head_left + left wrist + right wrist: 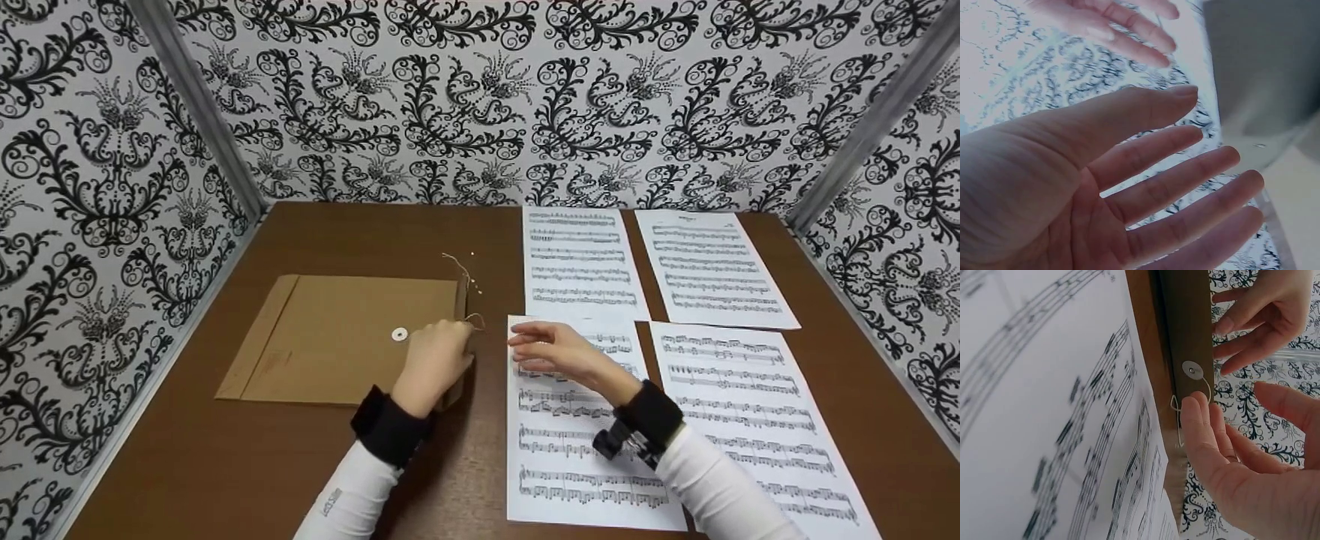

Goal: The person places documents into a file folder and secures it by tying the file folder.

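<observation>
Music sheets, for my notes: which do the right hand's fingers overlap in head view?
The near-left sheet: fingers overlap it, not the far-left, far-right or near-right sheet.

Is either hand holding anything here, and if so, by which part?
Nothing is held. The left hand, at the folder's edge, and the right hand, above a sheet, both have relaxed, empty fingers.

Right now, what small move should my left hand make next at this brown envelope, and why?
I'd probably have your left hand steady the flap of the envelope: it appears to stand up, its string trails loose from the round button, and that hand is open right beside it.
</observation>
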Available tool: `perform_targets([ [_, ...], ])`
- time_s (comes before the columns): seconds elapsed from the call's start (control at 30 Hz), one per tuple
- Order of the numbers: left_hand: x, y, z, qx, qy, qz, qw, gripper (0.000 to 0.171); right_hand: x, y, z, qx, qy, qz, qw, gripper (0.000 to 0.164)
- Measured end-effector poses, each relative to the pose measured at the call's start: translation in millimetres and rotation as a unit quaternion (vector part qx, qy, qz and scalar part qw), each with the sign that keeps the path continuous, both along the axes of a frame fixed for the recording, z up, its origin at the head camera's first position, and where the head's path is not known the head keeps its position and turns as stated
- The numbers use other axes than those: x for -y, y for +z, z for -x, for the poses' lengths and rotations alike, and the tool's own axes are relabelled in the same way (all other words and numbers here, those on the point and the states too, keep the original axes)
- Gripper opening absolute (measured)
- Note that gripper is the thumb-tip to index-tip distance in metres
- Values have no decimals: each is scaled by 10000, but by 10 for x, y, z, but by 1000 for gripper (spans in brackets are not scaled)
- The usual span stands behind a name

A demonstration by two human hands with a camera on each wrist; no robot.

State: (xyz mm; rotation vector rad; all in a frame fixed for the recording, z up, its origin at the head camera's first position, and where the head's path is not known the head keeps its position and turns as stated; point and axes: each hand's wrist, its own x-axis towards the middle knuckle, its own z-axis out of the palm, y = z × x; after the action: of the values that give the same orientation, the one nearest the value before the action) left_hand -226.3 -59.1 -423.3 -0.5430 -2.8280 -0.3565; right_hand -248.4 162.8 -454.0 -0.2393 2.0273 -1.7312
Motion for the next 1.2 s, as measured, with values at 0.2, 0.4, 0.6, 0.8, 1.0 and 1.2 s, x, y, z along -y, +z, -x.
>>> perform_targets([
  [0.2, -90, 97, -129, 323, -587, -195, 9976, 29, -274, 19, -108, 42, -96, -137, 9999, 61],
  [0.4, -164, 98, -246, 541, -1159, -21, 9918, 25, -553, 72, -202, 2, -275, -408, 9988, 66],
  [0.6, -252, 75, -305, 977, -1621, 216, 9817, 24, -901, 71, -307, -201, -392, -675, 9967, 70],
  [0.8, -312, 51, -318, 1132, -1906, 466, 9740, 23, -1203, 53, -439, -180, -451, -734, 9961, 71],
  [1.0, -328, -38, -402, 796, -2108, 918, 9699, 33, -1417, 65, -549, -197, -530, -988, 9935, 72],
  [1.2, -332, -161, -533, 816, -2050, 1482, 9640, 82, -1519, 80, -604, -136, -598, -1024, 9928, 73],
])
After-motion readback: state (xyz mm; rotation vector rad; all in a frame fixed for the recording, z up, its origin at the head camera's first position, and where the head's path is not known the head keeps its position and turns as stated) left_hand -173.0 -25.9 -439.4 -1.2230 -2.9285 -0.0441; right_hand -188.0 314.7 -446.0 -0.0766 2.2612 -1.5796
